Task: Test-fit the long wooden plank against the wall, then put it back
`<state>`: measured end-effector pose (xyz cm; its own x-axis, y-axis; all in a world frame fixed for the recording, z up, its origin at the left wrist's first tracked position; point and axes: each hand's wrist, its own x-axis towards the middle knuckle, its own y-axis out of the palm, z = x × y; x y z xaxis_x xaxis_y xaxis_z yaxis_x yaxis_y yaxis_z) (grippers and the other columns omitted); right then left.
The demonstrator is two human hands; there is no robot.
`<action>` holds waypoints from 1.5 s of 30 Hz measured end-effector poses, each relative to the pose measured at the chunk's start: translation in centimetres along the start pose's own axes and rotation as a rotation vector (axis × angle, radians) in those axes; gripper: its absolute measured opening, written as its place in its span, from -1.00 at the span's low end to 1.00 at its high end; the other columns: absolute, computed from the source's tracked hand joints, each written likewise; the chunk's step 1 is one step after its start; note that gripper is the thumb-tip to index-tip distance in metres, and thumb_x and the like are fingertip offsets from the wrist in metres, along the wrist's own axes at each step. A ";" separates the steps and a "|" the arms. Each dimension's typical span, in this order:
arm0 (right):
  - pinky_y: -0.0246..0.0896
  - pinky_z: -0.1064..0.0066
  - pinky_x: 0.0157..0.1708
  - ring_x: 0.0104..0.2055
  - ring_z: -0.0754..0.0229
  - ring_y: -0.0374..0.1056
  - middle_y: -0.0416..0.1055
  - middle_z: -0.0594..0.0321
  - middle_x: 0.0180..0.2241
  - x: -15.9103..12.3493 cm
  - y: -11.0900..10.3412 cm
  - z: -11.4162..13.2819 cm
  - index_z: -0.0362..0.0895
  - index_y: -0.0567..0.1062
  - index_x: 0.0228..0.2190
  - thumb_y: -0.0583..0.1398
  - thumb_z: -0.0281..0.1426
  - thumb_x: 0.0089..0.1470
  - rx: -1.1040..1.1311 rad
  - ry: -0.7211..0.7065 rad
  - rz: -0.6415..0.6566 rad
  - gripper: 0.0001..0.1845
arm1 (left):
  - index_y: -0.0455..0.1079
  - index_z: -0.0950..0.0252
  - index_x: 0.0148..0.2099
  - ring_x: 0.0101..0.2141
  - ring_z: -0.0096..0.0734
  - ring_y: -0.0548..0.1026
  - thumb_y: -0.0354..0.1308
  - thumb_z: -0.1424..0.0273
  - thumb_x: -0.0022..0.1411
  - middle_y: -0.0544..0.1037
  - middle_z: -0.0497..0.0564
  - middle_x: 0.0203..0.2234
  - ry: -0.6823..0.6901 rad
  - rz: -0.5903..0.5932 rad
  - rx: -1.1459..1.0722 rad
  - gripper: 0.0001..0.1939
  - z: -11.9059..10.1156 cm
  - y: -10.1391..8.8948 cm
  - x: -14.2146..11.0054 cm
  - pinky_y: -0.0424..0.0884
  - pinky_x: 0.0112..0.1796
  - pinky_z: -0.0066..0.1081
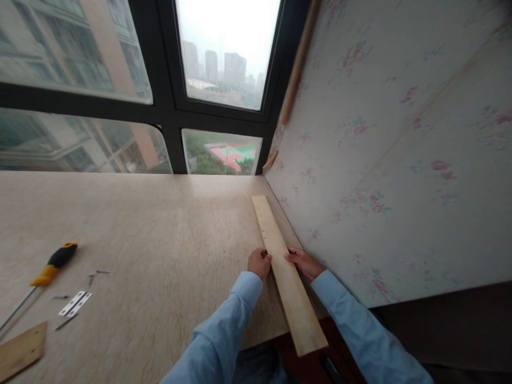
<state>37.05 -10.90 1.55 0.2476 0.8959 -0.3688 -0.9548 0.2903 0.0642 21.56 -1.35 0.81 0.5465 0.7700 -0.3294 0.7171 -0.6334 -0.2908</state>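
Note:
A long pale wooden board [286, 277] lies near the wall, its near end reaching past the edge of the stone-patterned sill. Two or more small dark holes show along its left edge, ahead of my hands. My left hand [260, 262] grips the board's left edge, fingers curled under and out of sight. On the opposite edge, my right hand [303, 262] holds it with the thumb on top.
At the left lie a yellow-and-black screwdriver [56, 264], a metal hinge [75, 303], several screws [90, 279] and a shorter wooden board [24, 349]. A floral-papered wall [380, 160] borders the sill [160, 234] on the right; dark-framed windows [222, 117] stand behind.

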 end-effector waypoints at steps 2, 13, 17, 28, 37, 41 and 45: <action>0.24 0.21 -0.10 -0.17 0.05 0.38 0.43 0.02 -0.15 0.2 -0.3 0.2 -0.27 0.43 -0.17 0.32 -0.11 -0.22 -0.159 -0.040 0.004 -0.38 | 0.45 0.50 -0.08 -0.17 -0.33 0.48 0.11 0.53 0.15 0.52 0.15 -0.21 -0.017 -0.008 0.007 -0.72 0.0 0.1 0.1 0.33 -0.13 -0.44; 0.13 0.19 -0.01 -0.03 -0.06 0.22 0.29 -0.08 -0.10 -0.2 1.9 0.6 -0.30 0.41 -0.07 0.33 -0.05 -0.33 -0.968 -0.107 -0.308 -0.18 | 0.41 0.49 -0.05 -0.15 -0.31 0.48 0.12 0.49 0.15 0.52 0.17 -0.21 -0.039 -0.050 0.020 -0.70 0.7 1.0 0.8 0.34 -0.12 -0.41; 0.04 0.25 0.07 0.04 -0.10 0.17 0.21 -0.17 -0.05 -0.8 3.7 1.1 -0.35 0.33 0.02 0.33 -0.15 -0.27 -1.101 -0.012 -0.324 -0.16 | 0.41 0.49 -0.07 -0.13 -0.28 0.47 0.14 0.48 0.15 0.51 0.19 -0.21 -0.033 -0.059 0.045 -0.70 0.1 0.7 0.4 0.32 -0.08 -0.39; 0.05 0.37 0.04 0.02 -0.01 0.19 0.24 -0.10 -0.10 -1.0 4.7 1.6 -0.34 0.32 -0.05 0.28 -0.15 -0.14 -1.289 0.019 -0.403 -0.31 | 0.32 0.52 -0.05 -0.41 -0.40 0.48 0.03 0.54 0.20 0.48 0.14 -0.30 -0.032 0.054 -0.125 -0.74 0.3 -0.3 -1.3 0.42 -0.34 -0.39; 0.03 0.39 0.06 0.02 -0.01 0.17 0.20 -0.03 -0.10 -1.5 4.4 1.6 -0.32 0.32 0.01 0.29 -0.14 -0.16 -1.338 0.017 -0.416 -0.25 | 0.31 0.50 -0.15 -0.50 -0.49 0.44 0.03 0.55 0.20 0.42 0.04 -0.42 -0.027 0.023 -0.378 -0.83 2.9 -2.5 -3.8 0.42 -0.43 -0.44; -0.01 0.37 0.09 0.03 -0.02 0.17 0.20 -0.06 -0.09 -1.8 4.5 1.3 -0.34 0.31 0.03 0.25 -0.13 -0.08 -1.361 -0.011 -0.421 -0.27 | 0.31 0.52 -0.12 -0.47 -0.46 0.46 0.02 0.54 0.20 0.44 0.06 -0.41 0.012 -0.043 -0.391 -0.80 5.1 -3.8 -6.0 0.44 -0.38 -0.41; 0.00 0.35 0.10 0.05 -0.05 0.17 0.21 -0.13 -0.05 -2.1 4.6 0.7 -0.38 0.28 0.04 0.22 -0.13 -0.02 -1.389 -0.023 -0.422 -0.28 | 0.36 0.51 -0.12 -0.45 -0.45 0.47 0.03 0.46 0.19 0.46 0.09 -0.39 0.188 -0.084 -0.276 -0.75 8.1 -5.3 -9.1 0.42 -0.36 -0.41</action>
<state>32.28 -11.16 3.28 0.5346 0.8369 -0.1175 -0.1944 -0.0135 -0.9808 9.27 -5.64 -1.92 0.5321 0.8356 -0.1362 0.8391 -0.5420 -0.0470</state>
